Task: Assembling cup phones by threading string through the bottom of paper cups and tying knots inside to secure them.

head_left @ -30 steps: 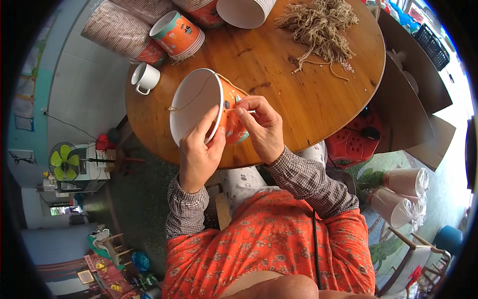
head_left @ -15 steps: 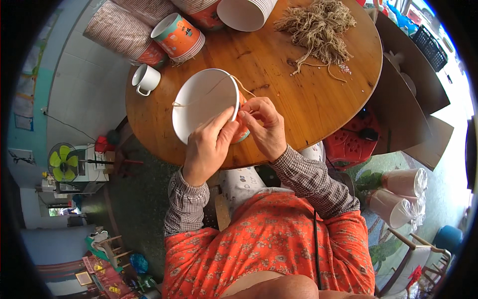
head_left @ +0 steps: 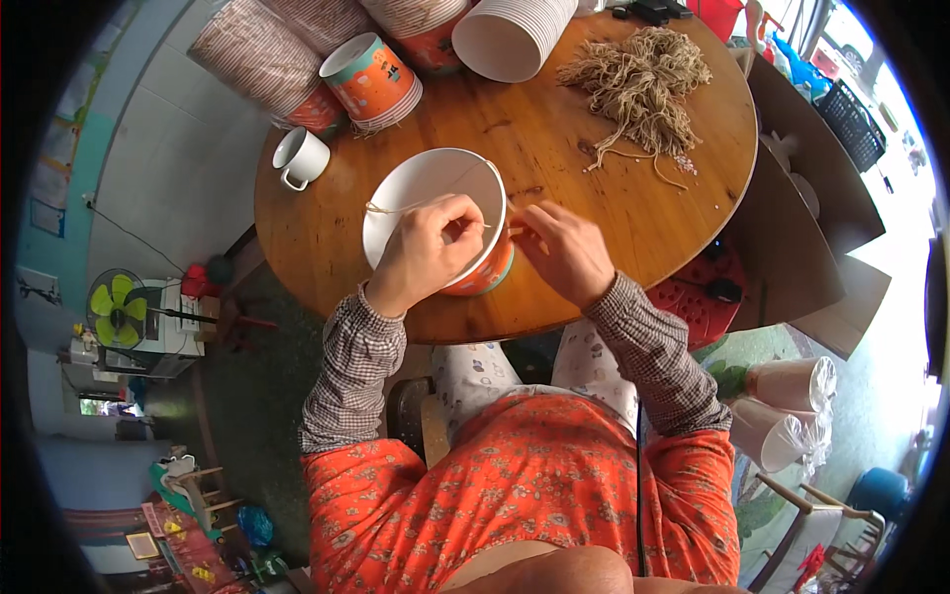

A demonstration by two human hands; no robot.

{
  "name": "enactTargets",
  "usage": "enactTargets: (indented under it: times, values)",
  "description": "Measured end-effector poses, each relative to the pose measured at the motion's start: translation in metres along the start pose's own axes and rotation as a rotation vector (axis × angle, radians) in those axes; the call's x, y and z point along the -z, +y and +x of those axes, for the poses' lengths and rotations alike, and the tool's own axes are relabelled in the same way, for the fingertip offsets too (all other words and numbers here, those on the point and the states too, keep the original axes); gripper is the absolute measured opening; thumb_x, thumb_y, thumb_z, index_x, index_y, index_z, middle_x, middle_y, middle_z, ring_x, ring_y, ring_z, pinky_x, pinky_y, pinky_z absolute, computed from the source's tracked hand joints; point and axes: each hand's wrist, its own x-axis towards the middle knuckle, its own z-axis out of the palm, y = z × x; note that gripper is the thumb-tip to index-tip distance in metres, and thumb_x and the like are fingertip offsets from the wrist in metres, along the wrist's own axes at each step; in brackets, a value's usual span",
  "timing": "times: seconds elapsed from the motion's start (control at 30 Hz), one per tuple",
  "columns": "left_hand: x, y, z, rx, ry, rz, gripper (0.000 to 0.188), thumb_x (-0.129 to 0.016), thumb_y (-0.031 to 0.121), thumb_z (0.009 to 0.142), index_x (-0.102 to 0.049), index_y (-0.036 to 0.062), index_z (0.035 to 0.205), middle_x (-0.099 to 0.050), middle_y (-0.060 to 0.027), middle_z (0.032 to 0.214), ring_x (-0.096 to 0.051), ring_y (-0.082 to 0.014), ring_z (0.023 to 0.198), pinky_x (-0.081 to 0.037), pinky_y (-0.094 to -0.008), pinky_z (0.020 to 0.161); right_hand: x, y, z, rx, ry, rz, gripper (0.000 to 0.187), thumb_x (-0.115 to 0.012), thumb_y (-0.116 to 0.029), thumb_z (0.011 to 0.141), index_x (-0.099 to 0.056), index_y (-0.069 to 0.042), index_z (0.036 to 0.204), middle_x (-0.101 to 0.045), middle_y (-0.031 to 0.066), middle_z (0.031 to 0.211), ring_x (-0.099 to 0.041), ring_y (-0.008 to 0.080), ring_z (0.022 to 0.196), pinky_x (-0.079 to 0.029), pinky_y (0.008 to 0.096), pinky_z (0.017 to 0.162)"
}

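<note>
A paper bucket (head_left: 391,238), white inside and orange with a teal band outside, leans on its side near the table's front edge, its mouth tilted toward me. Thin tan cord (head_left: 386,209) is fastened at its left rim and also shows along the right rim. My left hand (head_left: 430,252) is closed over the mouth, thumb and forefinger pinching a cord end. Just beyond the right rim, my right hand (head_left: 569,252) is closed too, its fingertips pinching cord beside the bucket's outer wall. Finger positions partly hide the cord between the hands.
Nested printed paper buckets (head_left: 371,81) and a white bucket stack (head_left: 510,45) stand at the back. A white enamel mug (head_left: 301,156) sits at left. A tangled heap of tan cords (head_left: 643,84) lies back right. Open cardboard boxes (head_left: 792,247) stand right of the round wooden table (head_left: 633,233).
My left hand has let go of the bucket's rim and now pinches cord above the mouth. My right hand has shifted right and a little down, away from the rim.
</note>
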Motion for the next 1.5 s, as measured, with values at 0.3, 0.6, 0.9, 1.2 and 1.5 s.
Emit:
enactTargets:
  times: [0.3,0.6,0.9,1.2,1.5]
  values:
    - [-0.001,0.010,-0.009,0.021,-0.220,-0.734,0.015,-0.053,0.014,0.096,-0.061,0.0012,0.094,-0.067,-0.0087,0.104,-0.060,-0.0107,0.096,-0.047,-0.0267,0.088,0.018,0.001,0.022,0.154,0.332,-0.048,0.022,-0.062,-0.005,0.081,-0.059,-0.004,0.102,-0.059,0.0132,0.109,-0.063,0.0326,0.091,-0.053,0.0379,0.075]
    - [0.002,0.009,-0.013,0.108,-0.276,-1.034,0.012,-0.055,0.014,0.093,-0.059,0.0023,0.093,-0.066,-0.0128,0.092,-0.059,-0.0135,0.081,-0.049,-0.0279,0.081,0.019,-0.014,0.007,0.273,0.389,0.091,0.023,-0.061,0.004,0.079,-0.060,-0.001,0.102,-0.062,0.0155,0.106,-0.063,0.0338,0.089,-0.053,0.0375,0.074]
    - [0.010,0.003,-0.027,0.243,-0.122,-0.776,0.014,-0.060,0.007,0.092,-0.063,-0.0030,0.102,-0.067,-0.0069,0.094,-0.063,-0.0117,0.086,-0.052,-0.0244,0.080,0.015,-0.030,0.006,0.208,0.357,0.119,0.021,-0.062,0.001,0.082,-0.059,-0.002,0.103,-0.062,0.0137,0.104,-0.064,0.0311,0.090,-0.054,0.0353,0.074]
    - [-0.012,0.013,-0.017,0.016,-0.036,-0.628,0.014,-0.064,0.006,0.089,-0.066,-0.0024,0.100,-0.068,-0.0029,0.093,-0.063,-0.0096,0.087,-0.051,-0.0239,0.080,0.033,-0.047,0.018,0.464,0.283,0.051,0.025,-0.063,-0.001,0.082,-0.056,0.000,0.106,-0.059,0.0153,0.106,-0.062,0.0313,0.095,-0.054,0.0371,0.076]
    - [-0.008,0.022,-0.011,0.161,-0.180,-0.775,0.014,-0.064,0.011,0.092,-0.065,-0.0007,0.099,-0.066,-0.0022,0.093,-0.062,-0.0089,0.088,-0.050,-0.0228,0.082,0.035,-0.017,-0.004,-0.055,0.261,0.436,0.017,-0.062,-0.005,0.089,-0.063,-0.001,0.105,-0.065,0.0127,0.100,-0.065,0.0242,0.090,-0.051,0.0303,0.079]
